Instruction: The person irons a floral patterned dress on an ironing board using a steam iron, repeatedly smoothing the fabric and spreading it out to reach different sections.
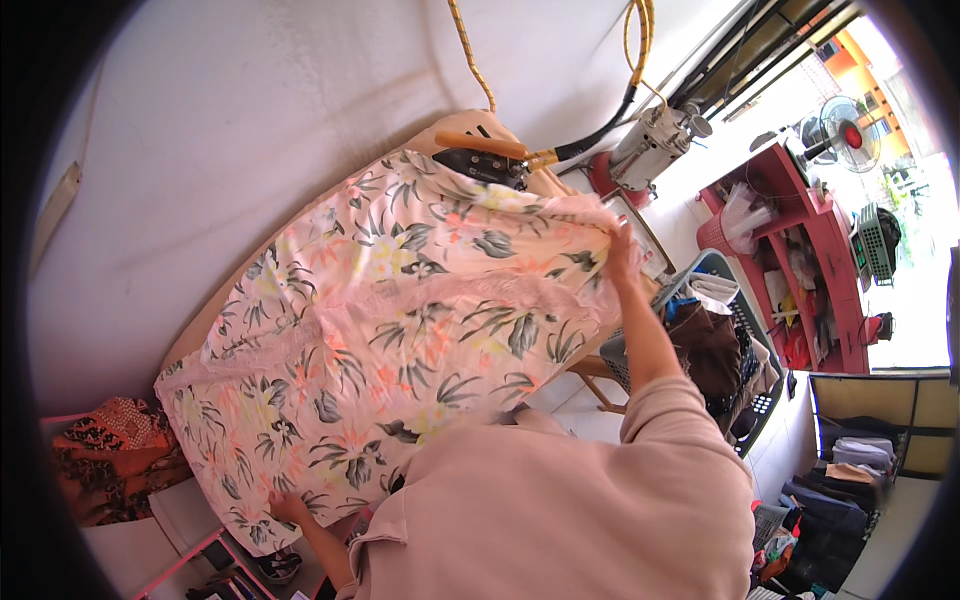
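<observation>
A pale pink floral cloth (442,315) with lace bands lies spread over a padded ironing board (465,124) along the wall. At the board's right end, my right hand (621,253) grips a bunched lace edge of the cloth, slightly blurred. Near the lower left, my left hand (287,507) pinches the cloth where it hangs off the board's near side. A dark steam iron (480,166) with an orange-brown handle rests at the far side of the board. The cloth's fold lies against the iron's near side, partly covering the board beneath.
A yellow-striped hose (600,139) links the iron to a metal boiler tank (651,150). Right of my arm stands a plastic laundry basket (750,330) heaped with clothes. Beyond are a red shelf unit (832,277) and a fan (847,135). Orange patterned fabric (112,457) lies at left.
</observation>
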Demonstrator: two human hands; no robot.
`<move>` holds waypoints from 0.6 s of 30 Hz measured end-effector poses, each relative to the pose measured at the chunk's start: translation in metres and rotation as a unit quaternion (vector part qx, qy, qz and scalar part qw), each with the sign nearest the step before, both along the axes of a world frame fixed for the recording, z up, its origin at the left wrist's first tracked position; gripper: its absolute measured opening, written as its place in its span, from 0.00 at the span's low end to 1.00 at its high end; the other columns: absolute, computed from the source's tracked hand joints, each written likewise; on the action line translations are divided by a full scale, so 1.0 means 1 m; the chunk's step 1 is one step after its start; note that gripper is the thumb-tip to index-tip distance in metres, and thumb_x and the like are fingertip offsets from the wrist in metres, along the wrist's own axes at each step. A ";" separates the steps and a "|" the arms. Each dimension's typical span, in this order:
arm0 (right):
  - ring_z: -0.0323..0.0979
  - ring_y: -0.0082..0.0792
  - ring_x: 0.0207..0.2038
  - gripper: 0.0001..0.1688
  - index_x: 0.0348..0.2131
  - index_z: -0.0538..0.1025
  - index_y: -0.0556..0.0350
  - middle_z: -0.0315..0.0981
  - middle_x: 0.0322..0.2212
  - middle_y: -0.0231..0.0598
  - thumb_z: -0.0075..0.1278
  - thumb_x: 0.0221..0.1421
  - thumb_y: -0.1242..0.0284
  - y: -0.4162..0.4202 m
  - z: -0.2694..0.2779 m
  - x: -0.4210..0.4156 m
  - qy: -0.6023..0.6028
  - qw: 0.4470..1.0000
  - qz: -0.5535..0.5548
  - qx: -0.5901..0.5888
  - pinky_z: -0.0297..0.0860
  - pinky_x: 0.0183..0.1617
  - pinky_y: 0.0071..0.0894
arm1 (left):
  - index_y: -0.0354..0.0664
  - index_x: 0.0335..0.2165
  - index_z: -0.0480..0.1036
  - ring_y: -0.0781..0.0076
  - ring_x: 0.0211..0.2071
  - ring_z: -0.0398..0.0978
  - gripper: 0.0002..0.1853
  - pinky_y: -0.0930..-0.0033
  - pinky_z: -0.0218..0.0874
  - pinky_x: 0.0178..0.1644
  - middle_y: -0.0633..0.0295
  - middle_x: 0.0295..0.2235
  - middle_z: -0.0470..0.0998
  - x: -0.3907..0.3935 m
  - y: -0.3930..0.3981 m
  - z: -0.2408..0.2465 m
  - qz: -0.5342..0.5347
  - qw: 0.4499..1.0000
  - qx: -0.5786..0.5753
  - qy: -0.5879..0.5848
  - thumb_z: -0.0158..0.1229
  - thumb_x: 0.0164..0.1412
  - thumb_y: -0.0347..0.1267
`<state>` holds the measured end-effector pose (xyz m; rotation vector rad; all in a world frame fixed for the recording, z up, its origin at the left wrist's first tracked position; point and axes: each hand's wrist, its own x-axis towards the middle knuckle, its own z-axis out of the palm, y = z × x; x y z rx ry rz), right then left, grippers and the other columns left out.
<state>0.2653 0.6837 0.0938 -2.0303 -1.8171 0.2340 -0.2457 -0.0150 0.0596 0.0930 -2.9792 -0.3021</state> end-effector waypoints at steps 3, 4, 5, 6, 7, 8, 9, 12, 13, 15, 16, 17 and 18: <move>0.70 0.56 0.34 0.24 0.43 0.64 0.54 0.72 0.27 0.54 0.49 0.50 0.60 0.014 0.005 0.045 -0.038 0.995 0.039 -0.081 0.65 0.37 0.48 | 0.33 0.39 0.70 0.50 0.41 0.69 0.18 0.56 0.60 0.45 0.43 0.38 0.72 -0.001 -0.003 -0.003 -0.030 0.999 -0.014 -0.011 0.51 0.48 0.30; 0.70 0.56 0.35 0.24 0.41 0.65 0.55 0.71 0.29 0.56 0.51 0.48 0.60 0.009 0.004 0.056 -0.023 0.997 0.057 -0.038 0.65 0.37 0.48 | 0.33 0.40 0.69 0.49 0.41 0.68 0.19 0.55 0.60 0.45 0.43 0.38 0.71 -0.002 -0.002 -0.003 -0.035 0.999 -0.019 -0.023 0.51 0.47 0.30; 0.70 0.56 0.35 0.25 0.39 0.65 0.57 0.71 0.31 0.57 0.53 0.47 0.60 0.000 0.002 0.067 -0.010 0.997 0.073 0.005 0.65 0.37 0.47 | 0.34 0.40 0.69 0.49 0.42 0.68 0.19 0.54 0.60 0.45 0.44 0.39 0.71 0.001 -0.002 -0.004 0.015 1.000 -0.015 -0.022 0.52 0.47 0.32; 0.69 0.56 0.35 0.25 0.37 0.66 0.58 0.70 0.32 0.58 0.55 0.45 0.60 -0.009 -0.001 0.074 0.005 0.995 0.093 0.046 0.65 0.37 0.47 | 0.35 0.41 0.69 0.49 0.42 0.68 0.20 0.53 0.59 0.45 0.45 0.40 0.70 0.003 -0.008 -0.004 0.068 0.997 -0.013 -0.020 0.52 0.48 0.33; 0.69 0.55 0.36 0.26 0.37 0.65 0.60 0.70 0.33 0.58 0.56 0.44 0.61 -0.023 -0.003 0.077 -0.005 0.995 0.092 0.030 0.65 0.37 0.46 | 0.35 0.41 0.69 0.49 0.43 0.67 0.21 0.52 0.59 0.45 0.45 0.41 0.69 0.004 -0.021 -0.003 0.126 0.992 -0.011 -0.014 0.52 0.48 0.34; 0.69 0.54 0.36 0.27 0.38 0.65 0.62 0.69 0.34 0.58 0.56 0.44 0.61 -0.042 -0.005 0.081 -0.016 0.996 0.091 0.015 0.65 0.38 0.45 | 0.36 0.41 0.69 0.49 0.44 0.67 0.21 0.50 0.59 0.45 0.46 0.42 0.69 0.003 -0.030 -0.004 0.202 0.979 -0.010 -0.033 0.53 0.48 0.36; 0.69 0.53 0.36 0.28 0.38 0.65 0.64 0.69 0.35 0.57 0.56 0.44 0.61 -0.063 -0.010 0.081 -0.026 0.995 0.094 -0.001 0.65 0.38 0.44 | 0.36 0.41 0.69 0.50 0.45 0.66 0.22 0.49 0.59 0.45 0.47 0.42 0.68 0.001 -0.042 -0.004 0.280 0.959 -0.009 -0.050 0.54 0.48 0.37; 0.70 0.46 0.32 0.26 0.39 0.64 0.64 0.69 0.31 0.52 0.56 0.44 0.66 -0.136 -0.037 0.074 0.047 0.998 0.049 -0.014 0.67 0.30 0.39 | 0.34 0.40 0.69 0.52 0.44 0.68 0.23 0.49 0.62 0.43 0.48 0.42 0.69 -0.002 -0.060 0.000 0.405 0.903 0.105 -0.092 0.56 0.48 0.40; 0.70 0.44 0.30 0.25 0.39 0.64 0.63 0.69 0.30 0.49 0.55 0.45 0.67 -0.151 -0.044 0.066 0.110 0.993 -0.004 -0.040 0.67 0.27 0.38 | 0.32 0.39 0.69 0.53 0.43 0.68 0.23 0.50 0.62 0.41 0.48 0.41 0.70 -0.002 -0.062 0.003 0.380 0.900 0.184 -0.111 0.56 0.47 0.39; 0.70 0.39 0.27 0.23 0.38 0.65 0.61 0.69 0.28 0.45 0.55 0.46 0.68 -0.178 -0.048 0.040 0.281 0.946 -0.134 -0.095 0.67 0.23 0.35 | 0.29 0.37 0.68 0.56 0.39 0.70 0.23 0.52 0.64 0.38 0.49 0.39 0.71 0.001 -0.085 0.005 0.286 0.875 0.361 -0.149 0.57 0.46 0.38; 0.70 0.37 0.26 0.21 0.38 0.66 0.60 0.70 0.27 0.43 0.55 0.46 0.69 -0.188 -0.046 0.026 0.380 0.892 -0.207 -0.131 0.66 0.21 0.34 | 0.27 0.36 0.68 0.58 0.37 0.71 0.22 0.54 0.65 0.37 0.49 0.38 0.72 0.004 -0.100 0.001 0.207 0.851 0.453 -0.165 0.57 0.46 0.37; 0.70 0.36 0.25 0.20 0.38 0.67 0.59 0.70 0.27 0.42 0.55 0.46 0.69 -0.193 -0.044 0.020 0.410 0.875 -0.217 -0.138 0.66 0.21 0.34 | 0.26 0.35 0.68 0.59 0.35 0.71 0.22 0.55 0.66 0.35 0.49 0.37 0.72 0.009 -0.112 -0.006 0.124 0.816 0.537 -0.177 0.56 0.46 0.35; 0.69 0.36 0.23 0.19 0.38 0.68 0.58 0.70 0.26 0.41 0.55 0.46 0.70 -0.190 -0.050 0.028 0.442 0.856 -0.228 -0.143 0.66 0.20 0.33 | 0.25 0.35 0.68 0.59 0.34 0.72 0.22 0.56 0.66 0.35 0.49 0.37 0.73 0.003 -0.116 -0.014 0.139 0.810 0.547 -0.160 0.57 0.46 0.35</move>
